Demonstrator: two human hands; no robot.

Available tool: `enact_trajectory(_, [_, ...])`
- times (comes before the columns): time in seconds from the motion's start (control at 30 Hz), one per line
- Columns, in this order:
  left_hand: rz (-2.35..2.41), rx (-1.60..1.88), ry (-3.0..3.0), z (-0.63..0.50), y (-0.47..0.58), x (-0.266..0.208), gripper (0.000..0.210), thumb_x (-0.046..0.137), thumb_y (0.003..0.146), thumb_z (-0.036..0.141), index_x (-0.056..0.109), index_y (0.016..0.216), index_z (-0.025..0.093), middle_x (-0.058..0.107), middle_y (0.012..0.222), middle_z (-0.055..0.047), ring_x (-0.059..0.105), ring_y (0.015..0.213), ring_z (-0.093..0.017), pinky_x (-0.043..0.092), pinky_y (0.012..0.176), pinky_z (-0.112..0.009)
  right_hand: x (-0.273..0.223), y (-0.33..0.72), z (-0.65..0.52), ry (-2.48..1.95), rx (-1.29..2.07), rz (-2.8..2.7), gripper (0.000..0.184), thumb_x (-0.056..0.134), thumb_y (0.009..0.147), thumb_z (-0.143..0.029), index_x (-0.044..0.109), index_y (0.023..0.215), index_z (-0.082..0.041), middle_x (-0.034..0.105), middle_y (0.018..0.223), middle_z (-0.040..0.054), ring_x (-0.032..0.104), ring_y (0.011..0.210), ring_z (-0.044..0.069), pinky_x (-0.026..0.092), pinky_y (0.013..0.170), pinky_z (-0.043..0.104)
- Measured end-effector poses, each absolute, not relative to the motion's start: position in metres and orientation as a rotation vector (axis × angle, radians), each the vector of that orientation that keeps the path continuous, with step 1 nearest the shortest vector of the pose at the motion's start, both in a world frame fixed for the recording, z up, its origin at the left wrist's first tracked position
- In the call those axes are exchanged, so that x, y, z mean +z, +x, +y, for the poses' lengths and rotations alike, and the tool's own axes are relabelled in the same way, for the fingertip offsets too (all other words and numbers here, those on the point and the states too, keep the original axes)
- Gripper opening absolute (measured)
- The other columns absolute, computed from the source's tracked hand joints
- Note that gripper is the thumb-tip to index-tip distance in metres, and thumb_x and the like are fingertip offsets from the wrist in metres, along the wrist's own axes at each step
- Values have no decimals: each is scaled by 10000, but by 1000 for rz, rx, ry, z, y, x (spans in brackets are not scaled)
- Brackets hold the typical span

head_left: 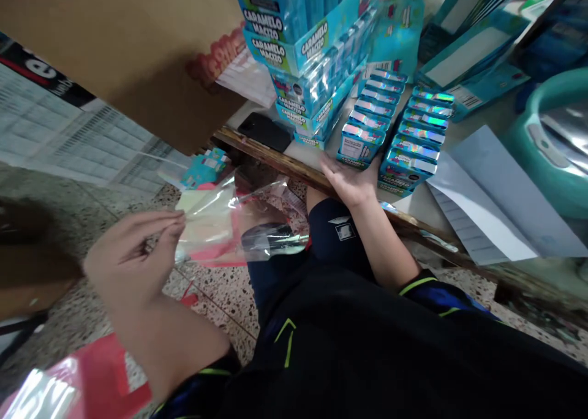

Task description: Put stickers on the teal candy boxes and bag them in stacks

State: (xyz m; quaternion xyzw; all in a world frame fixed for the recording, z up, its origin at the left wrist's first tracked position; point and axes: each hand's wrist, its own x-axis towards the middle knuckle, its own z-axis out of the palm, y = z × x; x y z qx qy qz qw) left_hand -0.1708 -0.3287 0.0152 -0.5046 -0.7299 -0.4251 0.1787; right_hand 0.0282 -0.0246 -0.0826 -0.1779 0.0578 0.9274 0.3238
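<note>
My left hand pinches the edge of a clear plastic bag, which hangs above my lap and looks empty. On the right, my right hand rests palm up at the table's edge with its fingers apart. Its fingertips reach the near ends of two blue candy display boxes: the left box and the right box. Each holds a row of shiny small packs. Whether the fingers press on the boxes I cannot tell.
A tall stack of blue candy boxes stands behind a dark phone. Folded white paper lies right, beside a teal tub. A large cardboard box fills the upper left. Red plastic is at lower left.
</note>
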Motion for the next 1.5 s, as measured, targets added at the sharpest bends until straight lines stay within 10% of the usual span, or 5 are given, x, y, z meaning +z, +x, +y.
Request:
enact_trajectory(0.63, [-2051, -1327, -1504, -321, -173, -6, 107, 793, 837, 144, 803, 883, 240, 791, 919, -10, 746, 863, -150, 622, 909, -386, -43, 65, -96, -551, 2493, 206, 670, 381, 931, -762, 601, 1281, -233, 685, 1068, 72, 689, 1062, 196, 654, 853, 363])
enact_trajectory(0.93, [-2044, -1340, -1500, -317, -184, -9, 136, 801, 826, 154, 812, 922, 251, 799, 940, -13, 758, 905, -173, 618, 906, -388, -84, 105, -117, -629, 2700, 48, 923, 490, 853, -854, 523, 1420, -125, 642, 1415, 188, 546, 1419, 273, 586, 1047, 473])
enact_trajectory(1.17, [-2130, -1295, -1577, -323, -175, -6, 85, 771, 867, 157, 799, 879, 237, 782, 918, -10, 744, 892, -151, 611, 928, -383, -82, 92, -93, -490, 2504, 113, 522, 424, 995, -595, 593, 1371, -276, 683, 1364, 64, 550, 1411, 237, 595, 1016, 508])
enact_trajectory(1.5, [-2188, -1223, -1629, -347, -176, 6, 115, 751, 871, 162, 789, 920, 258, 798, 975, -1, 755, 915, -150, 618, 951, -387, -106, 144, -111, -600, 2783, -298, 606, 548, 848, -616, 668, 1242, -172, 740, 1135, 134, 728, 950, 236, 637, 791, 406])
